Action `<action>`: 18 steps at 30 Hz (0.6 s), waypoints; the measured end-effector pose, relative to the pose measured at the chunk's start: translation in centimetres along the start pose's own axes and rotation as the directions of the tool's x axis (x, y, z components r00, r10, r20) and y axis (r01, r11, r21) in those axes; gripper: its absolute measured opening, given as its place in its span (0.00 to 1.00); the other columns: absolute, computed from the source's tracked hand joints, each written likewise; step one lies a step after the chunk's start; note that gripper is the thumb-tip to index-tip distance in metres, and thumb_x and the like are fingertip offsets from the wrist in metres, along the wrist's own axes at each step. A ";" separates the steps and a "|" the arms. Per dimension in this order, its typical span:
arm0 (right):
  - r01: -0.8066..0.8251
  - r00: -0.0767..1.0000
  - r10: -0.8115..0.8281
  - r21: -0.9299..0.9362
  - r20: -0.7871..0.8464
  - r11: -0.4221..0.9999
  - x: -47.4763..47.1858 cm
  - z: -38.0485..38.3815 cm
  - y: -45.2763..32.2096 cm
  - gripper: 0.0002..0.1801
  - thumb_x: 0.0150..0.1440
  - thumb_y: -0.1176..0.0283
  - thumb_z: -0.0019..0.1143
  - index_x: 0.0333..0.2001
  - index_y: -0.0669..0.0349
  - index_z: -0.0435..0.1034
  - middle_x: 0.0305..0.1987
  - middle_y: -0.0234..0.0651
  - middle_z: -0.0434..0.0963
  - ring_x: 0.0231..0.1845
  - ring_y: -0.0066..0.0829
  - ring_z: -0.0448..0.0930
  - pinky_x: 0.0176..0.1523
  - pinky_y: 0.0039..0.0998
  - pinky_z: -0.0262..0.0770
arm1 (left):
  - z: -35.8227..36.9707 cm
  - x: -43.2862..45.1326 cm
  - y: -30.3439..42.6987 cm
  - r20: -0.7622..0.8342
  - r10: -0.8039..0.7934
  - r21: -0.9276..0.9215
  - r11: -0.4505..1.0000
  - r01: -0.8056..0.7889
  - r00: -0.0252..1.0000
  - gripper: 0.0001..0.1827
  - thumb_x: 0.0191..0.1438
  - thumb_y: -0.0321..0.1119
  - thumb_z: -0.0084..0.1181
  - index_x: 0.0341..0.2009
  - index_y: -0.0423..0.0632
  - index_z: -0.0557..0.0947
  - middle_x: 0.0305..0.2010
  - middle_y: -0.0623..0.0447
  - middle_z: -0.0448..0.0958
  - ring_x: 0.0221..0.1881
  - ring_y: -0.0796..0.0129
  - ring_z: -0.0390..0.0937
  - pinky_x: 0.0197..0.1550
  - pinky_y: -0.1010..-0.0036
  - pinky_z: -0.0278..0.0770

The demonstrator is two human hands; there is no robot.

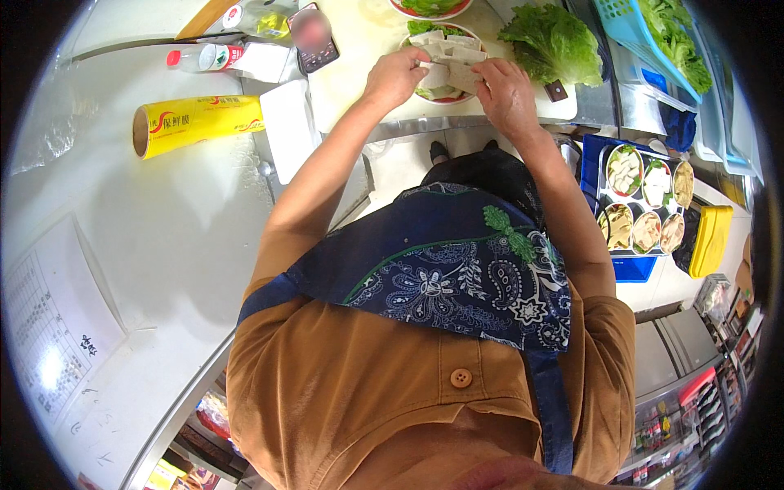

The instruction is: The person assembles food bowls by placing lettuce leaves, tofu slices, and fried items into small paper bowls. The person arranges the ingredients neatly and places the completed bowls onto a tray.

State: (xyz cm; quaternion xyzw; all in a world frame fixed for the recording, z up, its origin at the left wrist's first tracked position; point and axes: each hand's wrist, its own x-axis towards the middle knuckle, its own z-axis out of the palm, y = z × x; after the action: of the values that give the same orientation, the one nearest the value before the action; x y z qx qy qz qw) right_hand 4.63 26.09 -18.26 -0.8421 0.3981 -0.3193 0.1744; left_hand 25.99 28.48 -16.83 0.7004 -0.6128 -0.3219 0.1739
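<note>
A bowl with a red inner rim [452, 99] stands on the cutting board, holding green lettuce [427, 27] under pale tofu slices [462, 41]. From the left, my left hand [395, 76] has its thumb and index finger at the edge of one slice [434, 75]. My right hand [507, 92] pinches the corner of another tofu slice [463, 76] at the bowl's right side. Both slices lie close together at the front of the bowl. A second bowl [432, 9] with lettuce is cut off by the top edge.
Leafy lettuce [554, 46] lies right of the bowl, over a dark-handled tool [556, 91]. A phone [314, 38], a plastic bottle [205, 57] and a cling film roll [199, 122] lie left. At lower right, a tray [623, 199] carries several filled bowls; a blue basket [643, 40] holds greens.
</note>
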 end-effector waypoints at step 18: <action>-0.059 0.980 0.077 -0.104 0.182 0.993 0.8 -0.3 -0.9 0.19 0.42 0.71 0.59 0.41 0.60 0.69 0.40 0.41 0.71 0.46 0.43 0.70 0.47 0.40 0.66 | -0.4 1.0 -0.2 0.042 0.004 0.030 1.000 -0.006 0.999 0.11 0.49 0.34 0.55 0.38 0.45 0.78 0.20 0.55 0.72 0.22 0.73 0.69 0.28 0.75 0.68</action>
State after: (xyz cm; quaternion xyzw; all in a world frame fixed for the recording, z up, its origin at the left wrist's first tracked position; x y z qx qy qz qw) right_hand 5.29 26.00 -17.28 -0.8617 0.4237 -0.2135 0.1800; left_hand 26.47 27.47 -16.87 0.6945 -0.6229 -0.3268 0.1512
